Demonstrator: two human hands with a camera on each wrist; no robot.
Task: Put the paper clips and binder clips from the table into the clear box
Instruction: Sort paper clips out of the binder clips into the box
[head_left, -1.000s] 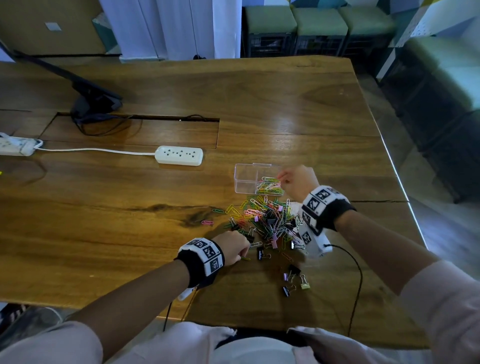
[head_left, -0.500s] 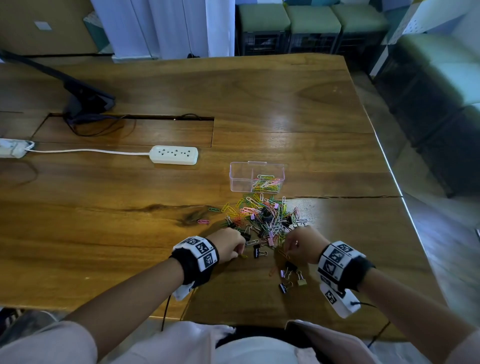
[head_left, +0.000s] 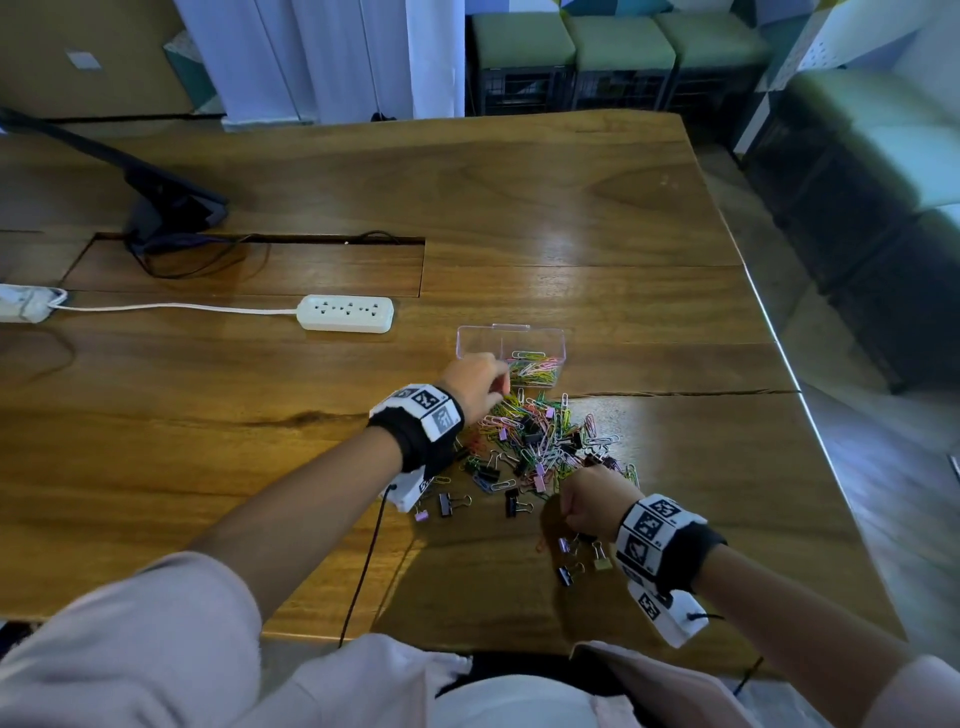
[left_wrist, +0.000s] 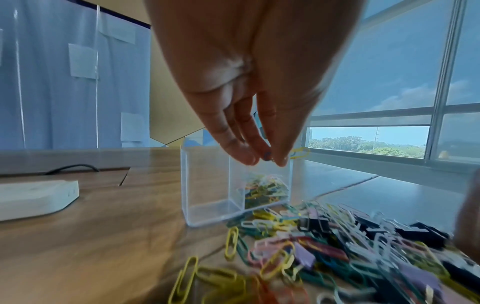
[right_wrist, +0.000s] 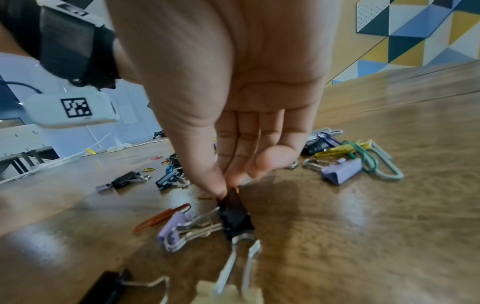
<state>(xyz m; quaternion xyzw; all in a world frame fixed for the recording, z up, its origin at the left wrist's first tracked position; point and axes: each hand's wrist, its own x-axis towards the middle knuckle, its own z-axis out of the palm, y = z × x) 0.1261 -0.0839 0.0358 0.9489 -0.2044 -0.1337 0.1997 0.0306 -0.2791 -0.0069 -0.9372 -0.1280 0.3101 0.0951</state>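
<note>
A clear box (head_left: 483, 340) stands on the wooden table; its right compartment holds coloured paper clips. My left hand (head_left: 501, 387) hovers at the box's near-left corner. In the left wrist view it (left_wrist: 265, 161) pinches small paper clips (left_wrist: 300, 153) just above the box (left_wrist: 207, 185). A pile of paper clips and binder clips (head_left: 540, 441) lies in front of the box. My right hand (head_left: 569, 519) is at the pile's near edge. In the right wrist view its thumb and fingers (right_wrist: 228, 189) pinch a black binder clip (right_wrist: 235, 214) on the table, beside a purple binder clip (right_wrist: 174, 226).
A white power strip (head_left: 346, 313) lies left of the box, its cord running left. A black stand (head_left: 171, 208) sits at the back left by a cable slot. Loose binder clips (head_left: 571, 571) lie near my right wrist. The table's right edge (head_left: 779, 353) is close.
My left hand has risen from the pile's near-left side to the box with clips in it. My right hand came back from the box to the pile's near edge and took the black binder clip.
</note>
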